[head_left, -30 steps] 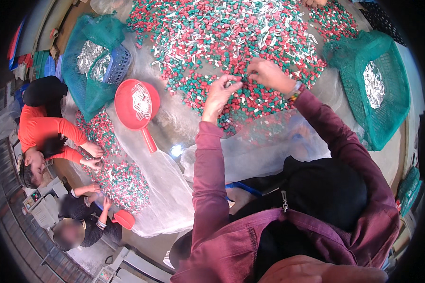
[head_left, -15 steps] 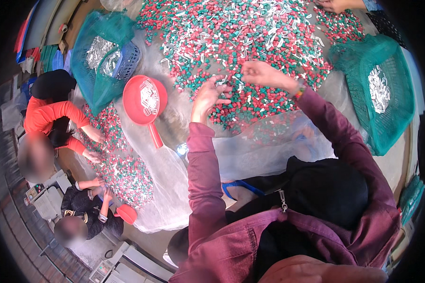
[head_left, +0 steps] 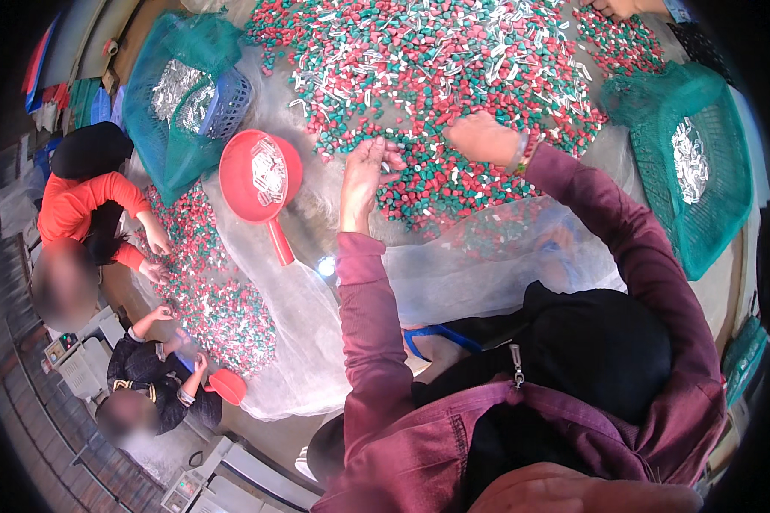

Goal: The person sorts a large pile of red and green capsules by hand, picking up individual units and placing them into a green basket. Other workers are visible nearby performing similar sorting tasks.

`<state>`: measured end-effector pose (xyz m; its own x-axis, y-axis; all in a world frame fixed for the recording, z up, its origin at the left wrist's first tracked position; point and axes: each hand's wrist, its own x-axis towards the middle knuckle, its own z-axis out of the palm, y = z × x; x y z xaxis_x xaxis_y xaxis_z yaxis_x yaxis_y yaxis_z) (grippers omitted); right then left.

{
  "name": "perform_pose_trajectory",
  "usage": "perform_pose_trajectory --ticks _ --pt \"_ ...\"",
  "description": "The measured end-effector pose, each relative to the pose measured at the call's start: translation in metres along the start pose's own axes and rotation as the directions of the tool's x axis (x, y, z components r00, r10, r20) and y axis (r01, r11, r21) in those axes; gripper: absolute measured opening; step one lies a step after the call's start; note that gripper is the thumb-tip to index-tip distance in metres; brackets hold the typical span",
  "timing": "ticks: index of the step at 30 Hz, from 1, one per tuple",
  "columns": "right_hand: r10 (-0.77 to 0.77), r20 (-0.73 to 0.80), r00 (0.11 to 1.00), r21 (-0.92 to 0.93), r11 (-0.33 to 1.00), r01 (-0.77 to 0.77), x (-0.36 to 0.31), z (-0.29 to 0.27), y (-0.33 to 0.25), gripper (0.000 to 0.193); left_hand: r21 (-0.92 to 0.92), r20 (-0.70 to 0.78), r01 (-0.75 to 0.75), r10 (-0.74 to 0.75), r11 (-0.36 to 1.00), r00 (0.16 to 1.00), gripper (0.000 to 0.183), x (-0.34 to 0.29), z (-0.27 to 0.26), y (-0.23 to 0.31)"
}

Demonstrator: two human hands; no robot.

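Observation:
A wide pile of small red, green and white pieces [head_left: 436, 81], with long white looped strips among them, lies spread before me. My left hand [head_left: 368, 175] is at the near left edge of the pile, its fingers curled together; a small pale bit shows by them, too small to name. To its right, my right hand [head_left: 483, 138] is over the pile with the fingers bent down and closed. Its fingertips are partly hidden, and what they pinch cannot be made out. Left of my left hand is a red long-handled dipper [head_left: 238, 192] containing white strips.
Green mesh over a blue basket [head_left: 235, 103] holds white strips at the left; another green mesh-lined basket [head_left: 723, 205] stands at the right. Translucent sheeting [head_left: 488, 252] borders the pile. Two people sort a second pile [head_left: 222, 299] at left; another person's hand [head_left: 616, 7] reaches in top right.
My left hand's spread fingers have curled together. My right hand has shifted slightly right and turned its fingers down toward the pile. A co-worker's hands at lower left have moved apart.

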<state>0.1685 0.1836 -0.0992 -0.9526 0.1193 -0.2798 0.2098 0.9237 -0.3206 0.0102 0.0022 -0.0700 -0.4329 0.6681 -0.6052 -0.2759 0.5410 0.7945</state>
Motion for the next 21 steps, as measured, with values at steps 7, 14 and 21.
perform_pose_trajectory --ticks 7,14,21 --pt "0.224 -0.074 0.972 0.741 0.665 -0.097 -0.047 -0.032 0.040 0.025 0.596 -0.154 -0.143 0.288 0.790 0.945 0.025 -0.001 0.035 0.003" --pt "0.182 -0.194 0.964 0.886 -0.389 0.252 -0.081 -0.058 0.048 0.027 0.917 -0.018 -0.099 0.286 0.386 0.958 0.027 0.018 0.087 -0.007" --pt "0.075 -0.247 0.966 0.685 -0.692 0.229 -0.084 -0.070 0.043 0.040 0.948 0.115 -0.156 0.159 0.278 0.981 0.031 0.057 0.072 -0.012"
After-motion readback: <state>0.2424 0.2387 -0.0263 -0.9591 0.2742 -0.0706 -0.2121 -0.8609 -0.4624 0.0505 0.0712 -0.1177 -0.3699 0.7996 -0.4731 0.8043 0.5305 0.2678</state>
